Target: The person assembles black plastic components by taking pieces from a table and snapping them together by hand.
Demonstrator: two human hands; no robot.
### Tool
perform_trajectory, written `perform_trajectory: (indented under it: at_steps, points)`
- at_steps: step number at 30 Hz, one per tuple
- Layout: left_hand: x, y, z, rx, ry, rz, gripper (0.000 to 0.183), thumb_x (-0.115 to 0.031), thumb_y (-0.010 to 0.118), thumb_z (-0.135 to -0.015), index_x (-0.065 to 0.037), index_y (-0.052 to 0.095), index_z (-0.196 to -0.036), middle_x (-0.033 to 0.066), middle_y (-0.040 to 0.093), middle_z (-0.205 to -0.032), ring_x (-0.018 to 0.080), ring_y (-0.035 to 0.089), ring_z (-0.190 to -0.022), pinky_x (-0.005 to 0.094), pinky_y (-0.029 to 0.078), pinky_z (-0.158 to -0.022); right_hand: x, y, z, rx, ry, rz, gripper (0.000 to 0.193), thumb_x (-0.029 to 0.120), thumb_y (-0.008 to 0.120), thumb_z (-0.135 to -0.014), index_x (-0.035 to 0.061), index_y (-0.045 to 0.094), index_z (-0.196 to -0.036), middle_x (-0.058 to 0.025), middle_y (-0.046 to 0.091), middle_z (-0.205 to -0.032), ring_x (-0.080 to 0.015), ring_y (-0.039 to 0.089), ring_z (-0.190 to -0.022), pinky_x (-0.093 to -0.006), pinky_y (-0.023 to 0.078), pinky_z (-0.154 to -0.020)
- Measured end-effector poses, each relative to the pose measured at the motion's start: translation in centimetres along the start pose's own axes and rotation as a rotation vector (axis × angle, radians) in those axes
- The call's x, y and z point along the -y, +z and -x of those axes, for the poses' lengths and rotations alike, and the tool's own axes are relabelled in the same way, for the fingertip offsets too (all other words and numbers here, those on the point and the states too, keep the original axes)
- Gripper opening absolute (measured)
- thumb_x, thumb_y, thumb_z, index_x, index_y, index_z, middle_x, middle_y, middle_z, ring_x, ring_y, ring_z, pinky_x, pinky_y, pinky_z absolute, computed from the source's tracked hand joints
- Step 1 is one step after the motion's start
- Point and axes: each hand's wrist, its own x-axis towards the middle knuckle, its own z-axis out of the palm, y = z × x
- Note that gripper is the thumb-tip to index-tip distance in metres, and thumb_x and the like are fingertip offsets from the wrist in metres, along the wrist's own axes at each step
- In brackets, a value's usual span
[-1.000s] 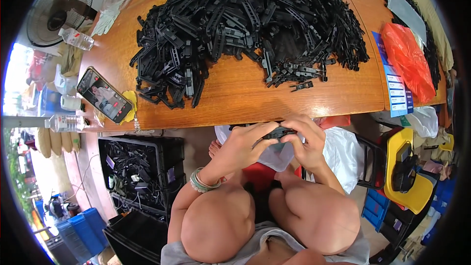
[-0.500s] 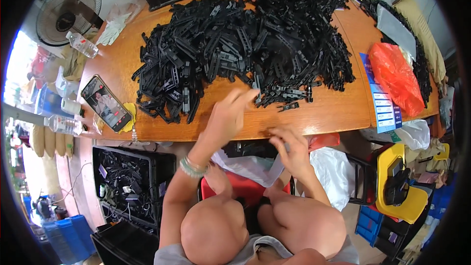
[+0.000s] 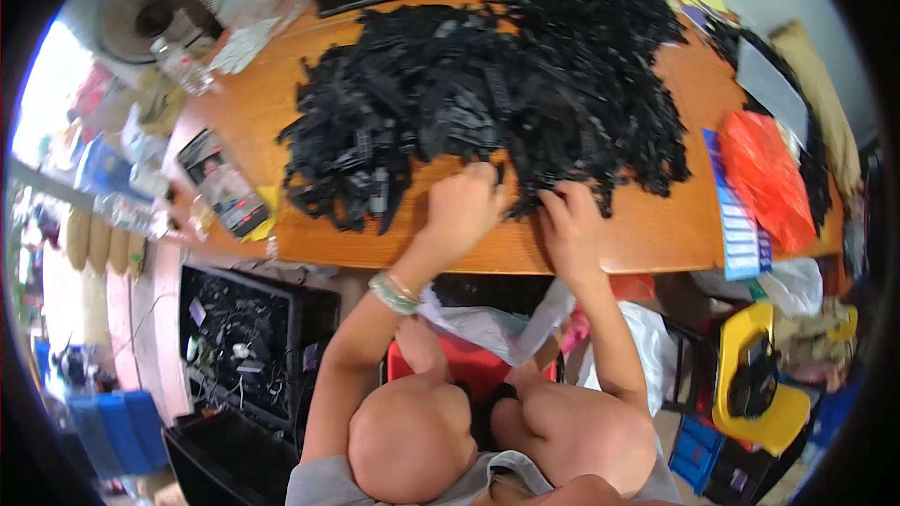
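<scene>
A large heap of black plastic parts (image 3: 450, 84), many long and slotted, covers much of the wooden table (image 3: 441, 248). At the heap's near edge my left hand (image 3: 464, 211) has its fingers curled closed, and a dark part sticks up by the fingertips. Just to its right, my right hand (image 3: 574, 230) reaches onto the small black pieces at the edge with bent fingers that pinch at one. Blur hides the exact shape of what either hand grips. A bracelet (image 3: 394, 294) circles my left wrist.
A phone (image 3: 223, 185) lies at the table's left, a bottle (image 3: 183, 66) and fan (image 3: 159, 5) beyond. At the right are a red plastic bag (image 3: 764, 178) and a blue printed sheet (image 3: 739, 215). Below, a black crate (image 3: 239, 347) holds parts; a yellow chair (image 3: 741, 365) stands right.
My right hand has moved forward from the table edge onto the near pieces of the heap. The left hand has shifted slightly and its fingers have curled in. The whole view has shifted a little.
</scene>
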Motion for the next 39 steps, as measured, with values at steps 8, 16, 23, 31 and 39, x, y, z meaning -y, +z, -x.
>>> perform_trajectory:
  at_steps: [8,16,23,31,39]
  points:
    - [0.6,1.6,2.6,-0.261,-0.091,0.753,0.008,-0.006,0.055,-0.085,0.002,0.053,-0.084,0.0144,0.063,-0.089,0.0217,0.064,-0.072,0.0308,0.050,-0.065,0.3,-0.7,1.9,-0.241,0.052,-0.134,0.021,-0.003,0.057,-0.086,-0.0021,0.060,-0.107,-0.0106,0.057,-0.089,-0.0206,0.056,-0.076,-0.0277,0.046,-0.068]
    - [-0.6,-1.0,5.6,0.262,-0.234,1.328,0.028,-0.008,0.051,-0.093,0.007,0.057,-0.116,0.0081,0.065,-0.084,0.0123,0.062,-0.068,0.0245,0.050,-0.061,3.3,-3.9,3.0,0.241,0.565,-1.153,0.015,-0.003,0.060,-0.085,-0.0035,0.060,-0.100,-0.0085,0.061,-0.081,-0.0133,0.060,-0.067,-0.0239,0.048,-0.061]
    - [-2.2,-1.8,8.4,0.392,-0.195,1.324,0.026,-0.012,0.047,-0.097,0.010,0.061,-0.096,0.0102,0.065,-0.074,0.0125,0.065,-0.065,0.0254,0.055,-0.058,5.3,-4.3,5.1,0.213,0.516,-0.964,0.011,-0.002,0.062,-0.084,-0.0028,0.062,-0.095,-0.0073,0.062,-0.087,-0.0128,0.060,-0.075,-0.0237,0.048,-0.069]
    - [-3.2,-3.6,9.1,0.252,0.080,0.787,0.040,-0.008,0.061,-0.085,0.004,0.050,-0.121,0.0229,0.063,-0.096,0.0382,0.063,-0.085,0.0386,0.050,-0.072,5.9,-3.6,5.7,0.029,0.409,-0.855,0.026,-0.006,0.065,-0.074,-0.0012,0.063,-0.100,-0.0103,0.063,-0.094,-0.0189,0.059,-0.087,-0.0290,0.047,-0.079]
    - [-2.6,-3.8,9.0,0.293,0.204,0.723,0.024,-0.008,0.057,-0.087,-0.002,0.054,-0.110,0.0187,0.061,-0.085,0.0385,0.060,-0.075,0.0417,0.046,-0.062,6.3,-4.7,4.6,0.149,0.384,-0.702,0.029,-0.006,0.067,-0.070,-0.0010,0.063,-0.098,-0.0115,0.062,-0.089,-0.0225,0.060,-0.078,-0.0287,0.047,-0.070]
